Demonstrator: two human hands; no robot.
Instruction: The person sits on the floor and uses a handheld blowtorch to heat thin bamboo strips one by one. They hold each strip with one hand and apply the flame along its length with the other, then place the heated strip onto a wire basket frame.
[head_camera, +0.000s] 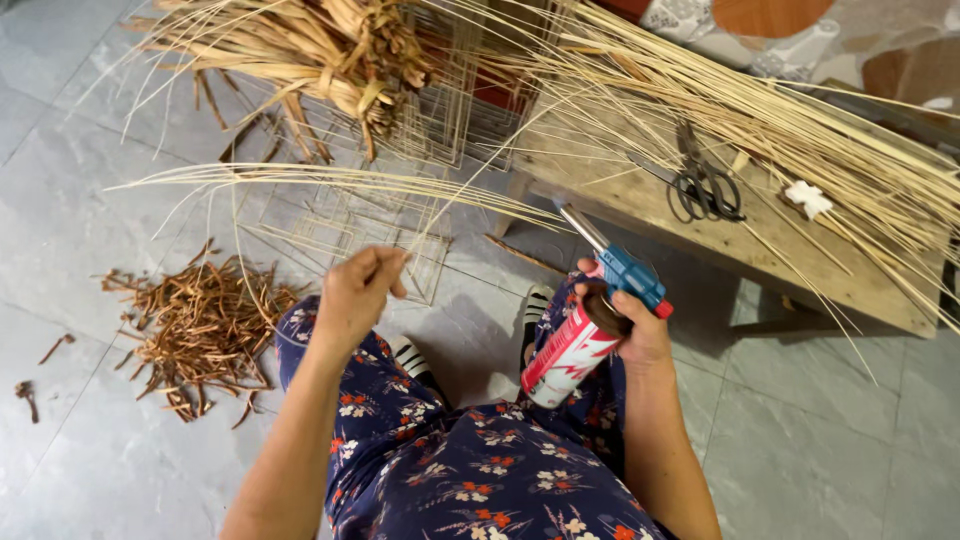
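Observation:
My right hand (640, 335) grips a gas torch (590, 320): a red and white canister with a blue head and a metal nozzle pointing up and left. My left hand (355, 295) is pinched shut on thin pale reed strips (330, 180) that fan out to the left above the floor. Both hands are above my lap in dark flowered cloth (470, 470).
A low wooden bench (640, 190) on the right carries black scissors (700, 185), a small white piece (808, 197) and long pale reed strips (800, 120). A brown fibre bundle (330, 50) lies at top, brown scraps (200, 330) on the grey tiles at left, wire frames (350, 225) ahead.

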